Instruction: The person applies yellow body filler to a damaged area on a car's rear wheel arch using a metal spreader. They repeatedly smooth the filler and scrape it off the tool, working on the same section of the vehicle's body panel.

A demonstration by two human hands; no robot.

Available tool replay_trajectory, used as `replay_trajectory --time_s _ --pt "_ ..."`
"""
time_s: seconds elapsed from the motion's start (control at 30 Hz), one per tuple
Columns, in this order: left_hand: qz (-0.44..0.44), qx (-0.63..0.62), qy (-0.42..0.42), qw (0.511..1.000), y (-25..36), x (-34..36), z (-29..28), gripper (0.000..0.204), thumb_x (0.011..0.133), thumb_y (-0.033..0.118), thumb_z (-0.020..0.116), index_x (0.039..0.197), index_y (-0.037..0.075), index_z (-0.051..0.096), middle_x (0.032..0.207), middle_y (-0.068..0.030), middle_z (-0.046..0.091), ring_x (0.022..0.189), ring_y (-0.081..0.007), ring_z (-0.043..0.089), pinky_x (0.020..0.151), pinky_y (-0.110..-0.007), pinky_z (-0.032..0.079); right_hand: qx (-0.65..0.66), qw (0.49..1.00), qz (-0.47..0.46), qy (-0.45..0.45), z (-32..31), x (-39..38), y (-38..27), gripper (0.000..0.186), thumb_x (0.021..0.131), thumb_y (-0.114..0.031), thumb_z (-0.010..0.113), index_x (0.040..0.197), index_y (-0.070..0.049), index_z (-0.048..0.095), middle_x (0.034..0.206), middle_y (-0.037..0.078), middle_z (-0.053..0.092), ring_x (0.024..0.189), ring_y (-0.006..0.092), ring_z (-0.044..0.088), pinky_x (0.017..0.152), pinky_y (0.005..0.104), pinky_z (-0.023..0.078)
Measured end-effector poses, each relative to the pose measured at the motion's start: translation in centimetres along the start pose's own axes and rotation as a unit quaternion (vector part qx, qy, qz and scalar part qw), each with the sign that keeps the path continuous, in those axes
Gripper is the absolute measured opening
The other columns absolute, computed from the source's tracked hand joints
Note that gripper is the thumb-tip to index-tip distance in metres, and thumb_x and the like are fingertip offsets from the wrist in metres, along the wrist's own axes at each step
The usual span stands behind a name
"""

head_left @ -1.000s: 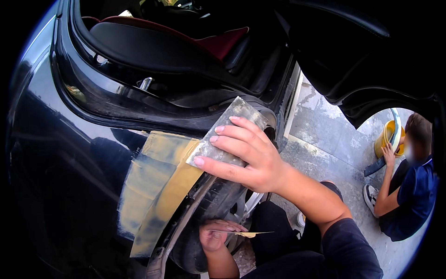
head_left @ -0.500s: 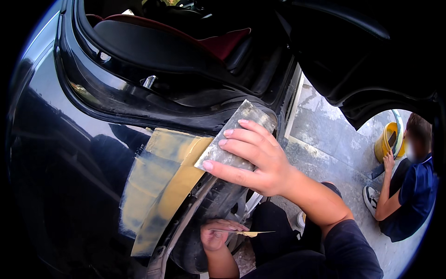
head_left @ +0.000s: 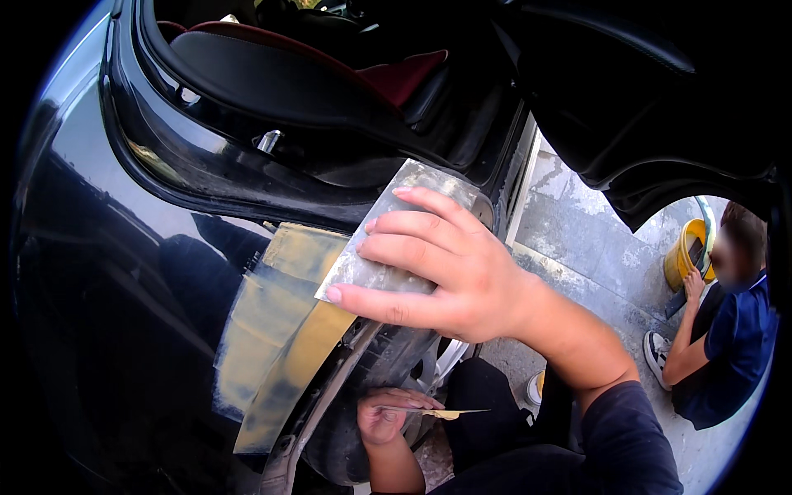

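Observation:
My right hand point(head_left: 462, 264) presses a flat grey metal putty spreader point(head_left: 396, 239) against the car's body above the wheel arch, fingers laid out over its face. The spreader's lower-left edge lies on a patch of yellowish body filler point(head_left: 264, 330) and covers the patch's upper-right part. The filler is smeared thin over the dark rear fender point(head_left: 124, 330), with a thicker strip along the arch edge. Lower down, by the tyre, my left hand point(head_left: 388, 418) grips a thin plate point(head_left: 469, 411) seen edge-on, with a lump of yellow filler on its underside.
Behind the fender, the doorway shows a dark seat point(head_left: 264, 82) with red trim. An open car door point(head_left: 643, 107) hangs at upper right. At far right, another person point(head_left: 722, 346) crouches on the concrete floor point(head_left: 569, 214) with a hand at a yellow bucket point(head_left: 681, 252). The tyre point(head_left: 330, 441) sits under the arch.
My right hand and the spreader have slid left and slightly up, covering more of the filler patch. My left hand with its plate has stayed nearly still.

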State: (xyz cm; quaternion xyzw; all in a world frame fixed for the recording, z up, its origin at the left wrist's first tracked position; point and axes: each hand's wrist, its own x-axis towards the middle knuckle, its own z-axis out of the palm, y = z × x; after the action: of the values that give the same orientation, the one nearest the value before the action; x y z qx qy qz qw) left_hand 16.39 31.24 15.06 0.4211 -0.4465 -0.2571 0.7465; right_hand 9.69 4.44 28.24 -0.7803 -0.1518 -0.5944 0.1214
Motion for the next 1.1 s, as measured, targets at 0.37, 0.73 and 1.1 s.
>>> replay_trajectory --time_s 0.37,0.73,1.1 --pt "-0.013 -0.029 -0.022 0.999 0.7 0.8 0.7 0.033 0.097 0.018 0.058 0.094 -0.013 0.067 0.087 -0.0252 0.069 0.08 -0.0437 0.07 0.071 -0.058 0.059 0.018 1.0 0.015 0.016 1.1 -1.7 -0.2 0.039 0.084 -0.017 0.06 0.122 -0.021 0.068 0.107 0.006 0.062 0.107 0.0249 0.058 0.101 0.0484 0.045" --pt "0.018 0.024 -0.038 0.999 0.4 1.3 0.9 0.037 0.1 0.025 0.057 0.09 -0.011 0.06 0.083 -0.0257 0.068 0.066 -0.043 0.068 0.057 -0.053 0.06 0.005 0.997 0.033 0.064 3.2 -5.0 -0.5 0.035 0.085 -0.019 0.065 0.119 -0.026 0.071 0.109 0.003 0.06 0.112 0.0231 0.057 0.105 0.0475 0.045" --pt "0.002 0.01 -0.018 1.0 0.7 1.2 1.0 0.036 0.098 0.023 0.058 0.091 -0.013 0.062 0.083 -0.0263 0.067 0.071 -0.0452 0.069 0.063 -0.056 0.059 0.003 0.999 0.037 0.022 3.2 -7.6 -0.1 0.036 0.081 -0.017 0.074 0.116 -0.028 0.073 0.119 0.005 0.055 0.116 0.0234 0.054 0.108 0.0486 0.042"
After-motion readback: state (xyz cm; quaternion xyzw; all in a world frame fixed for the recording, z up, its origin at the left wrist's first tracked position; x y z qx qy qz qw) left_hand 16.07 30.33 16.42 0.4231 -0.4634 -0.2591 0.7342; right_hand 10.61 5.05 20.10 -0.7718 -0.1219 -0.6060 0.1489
